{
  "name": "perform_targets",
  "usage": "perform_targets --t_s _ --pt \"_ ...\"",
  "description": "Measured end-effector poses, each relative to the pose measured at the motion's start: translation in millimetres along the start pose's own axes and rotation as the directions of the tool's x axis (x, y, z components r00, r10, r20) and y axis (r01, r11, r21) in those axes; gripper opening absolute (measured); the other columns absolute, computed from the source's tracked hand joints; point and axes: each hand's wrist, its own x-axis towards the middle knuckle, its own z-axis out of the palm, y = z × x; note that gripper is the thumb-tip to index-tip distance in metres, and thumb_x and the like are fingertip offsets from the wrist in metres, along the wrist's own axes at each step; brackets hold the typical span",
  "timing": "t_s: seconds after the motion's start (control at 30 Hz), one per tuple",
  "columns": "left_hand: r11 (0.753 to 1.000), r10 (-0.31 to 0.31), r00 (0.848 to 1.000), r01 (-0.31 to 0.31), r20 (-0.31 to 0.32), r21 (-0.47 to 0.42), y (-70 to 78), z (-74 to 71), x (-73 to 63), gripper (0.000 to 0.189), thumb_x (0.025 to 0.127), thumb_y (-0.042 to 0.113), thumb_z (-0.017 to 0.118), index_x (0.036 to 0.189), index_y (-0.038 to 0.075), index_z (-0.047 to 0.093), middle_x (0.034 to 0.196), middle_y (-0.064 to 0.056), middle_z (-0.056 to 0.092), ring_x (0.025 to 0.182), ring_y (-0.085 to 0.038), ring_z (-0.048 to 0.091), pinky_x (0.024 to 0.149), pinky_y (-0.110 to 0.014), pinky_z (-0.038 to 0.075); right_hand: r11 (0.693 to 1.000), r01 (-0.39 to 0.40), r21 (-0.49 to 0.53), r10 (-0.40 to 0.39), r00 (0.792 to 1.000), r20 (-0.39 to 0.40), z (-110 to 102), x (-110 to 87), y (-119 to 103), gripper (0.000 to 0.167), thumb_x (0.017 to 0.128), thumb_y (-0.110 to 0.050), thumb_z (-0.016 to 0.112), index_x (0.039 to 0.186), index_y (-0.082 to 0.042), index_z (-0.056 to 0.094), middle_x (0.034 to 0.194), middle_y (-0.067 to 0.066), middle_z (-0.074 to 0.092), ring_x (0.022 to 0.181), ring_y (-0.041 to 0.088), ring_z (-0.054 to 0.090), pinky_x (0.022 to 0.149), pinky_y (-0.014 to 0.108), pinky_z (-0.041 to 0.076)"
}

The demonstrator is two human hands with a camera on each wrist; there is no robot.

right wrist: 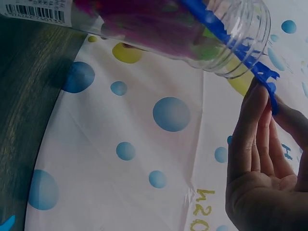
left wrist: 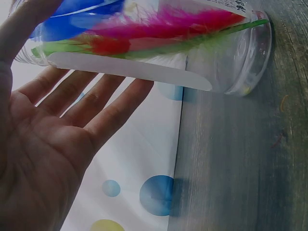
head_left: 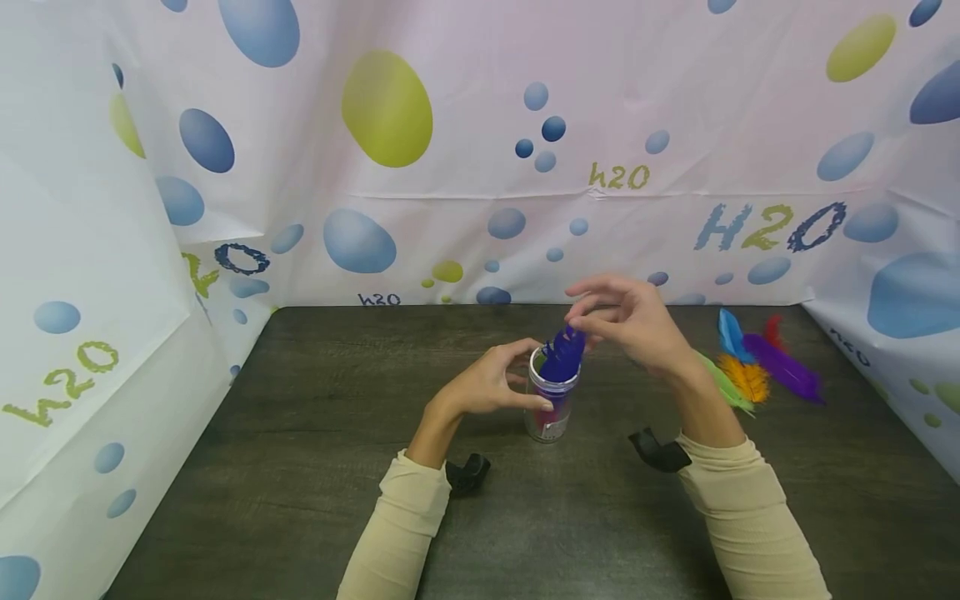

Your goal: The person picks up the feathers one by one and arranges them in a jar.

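A clear plastic jar (head_left: 537, 423) stands on the dark table, its mouth open at the top. My left hand (head_left: 486, 382) holds it near the rim, thumb in front and fingers behind. Between thumb and fingertips my right hand (head_left: 636, 323) pinches the tip of a dark blue feather (head_left: 561, 357). The feather's lower part is inside the jar's mouth, its upper end above the rim. Through the wall in the left wrist view show a pink-red feather (left wrist: 163, 26) and a green feather (left wrist: 197, 43). A white label (right wrist: 41, 9) with a barcode is on the jar.
Right of the jar, beyond my right forearm, loose feathers lie on the table: light blue (head_left: 732, 335), orange (head_left: 744, 379), purple (head_left: 783, 368), red (head_left: 773, 332) and green (head_left: 726, 385). A white sheet (head_left: 480, 100) printed with coloured spots rises behind the table and at both sides.
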Motion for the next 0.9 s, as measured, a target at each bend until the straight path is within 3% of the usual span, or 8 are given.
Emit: perform_targets --t_s 0.17,0.3,0.9 --pt "1.000 0.002 1.000 -0.002 0.004 0.002 0.5 -0.1 0.1 0.062 0.086 0.002 0.082 0.140 0.000 0.052 0.131 -0.016 0.064 0.126 -0.026 0.062 0.101 -0.035 0.056 1.000 -0.001 -0.023 0.003 0.995 0.097 -1 0.3 2 0.035 0.096 0.012 0.064 0.131 0.013 0.058 0.100 0.016 0.075 0.084 0.019 0.077 0.068 0.040 0.065" --pt "1.000 0.004 1.000 -0.004 0.007 0.003 0.9 -0.4 0.6 0.061 0.086 0.002 0.081 0.140 -0.001 0.052 0.132 -0.016 0.064 0.126 -0.026 0.062 0.101 -0.035 0.056 1.000 0.012 -0.026 -0.009 0.992 0.125 -3 0.0 2 0.037 0.097 0.013 0.062 0.133 0.013 0.056 0.104 0.010 0.076 0.092 0.018 0.077 0.073 0.040 0.065" --pt "1.000 0.006 1.000 -0.007 0.007 0.017 0.2 -0.9 -0.3 0.060 0.087 0.004 0.081 0.140 0.000 0.053 0.132 -0.015 0.063 0.127 -0.026 0.061 0.101 -0.037 0.056 0.992 0.015 -0.124 -0.017 1.000 -0.010 -18 -13.3 6 0.033 0.101 0.004 0.061 0.134 0.009 0.059 0.098 -0.005 0.077 0.089 0.015 0.076 0.072 0.032 0.063"
